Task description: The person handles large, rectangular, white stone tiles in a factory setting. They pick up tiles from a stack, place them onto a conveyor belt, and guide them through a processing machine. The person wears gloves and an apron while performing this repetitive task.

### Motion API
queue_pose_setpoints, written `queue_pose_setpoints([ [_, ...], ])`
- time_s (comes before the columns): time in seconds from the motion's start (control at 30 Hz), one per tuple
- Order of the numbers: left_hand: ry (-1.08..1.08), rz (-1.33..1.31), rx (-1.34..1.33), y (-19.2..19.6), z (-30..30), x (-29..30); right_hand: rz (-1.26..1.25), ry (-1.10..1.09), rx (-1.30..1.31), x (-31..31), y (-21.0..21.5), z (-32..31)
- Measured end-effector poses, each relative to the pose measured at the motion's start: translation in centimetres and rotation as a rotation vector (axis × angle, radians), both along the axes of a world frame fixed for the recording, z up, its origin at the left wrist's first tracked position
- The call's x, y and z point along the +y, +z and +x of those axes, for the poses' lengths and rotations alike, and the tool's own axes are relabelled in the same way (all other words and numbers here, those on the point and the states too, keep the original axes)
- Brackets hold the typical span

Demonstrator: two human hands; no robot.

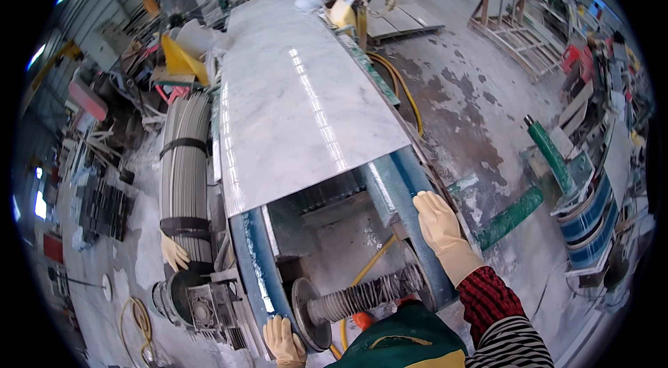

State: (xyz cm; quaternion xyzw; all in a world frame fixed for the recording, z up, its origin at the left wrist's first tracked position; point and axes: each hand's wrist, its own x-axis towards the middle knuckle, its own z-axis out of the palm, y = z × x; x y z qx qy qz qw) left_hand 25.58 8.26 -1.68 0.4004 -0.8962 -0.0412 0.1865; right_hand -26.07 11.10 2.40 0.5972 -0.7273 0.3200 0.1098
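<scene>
Room between blue belts (255,260), roller (363,297) across near end

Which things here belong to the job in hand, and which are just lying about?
Likely the job:
- blue belts, with your right hand on one, left hand at the other
- white slab lying across them

Seemingly lying about:
- strapped grey bundle
- dark stack

Both hands are gloved in cream. The right hand (442,234) lies palm down, flat, its fingers extended close together and directed forward and slightly left. The right forearm (506,323) enters from the lower edge, sleeved in checks and stripes, wrist near straight. The left hand (283,341) is lower, palm down, fingers forward; its forearm is out of frame.
</scene>
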Motion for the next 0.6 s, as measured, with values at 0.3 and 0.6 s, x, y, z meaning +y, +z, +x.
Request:
queue_pose_setpoints([
  [0.3, -0.117, 0.07, 0.02, 3.7, -12.7, -9.8, 0.038, -0.077, -0.32, 1.3, -0.9, -2.0],
  [0.6, -0.003, -0.054, -0.559, 5.1, -37.9, -25.9, -0.016, -0.077, -0.448, 1.5, -2.1, -3.1],
])
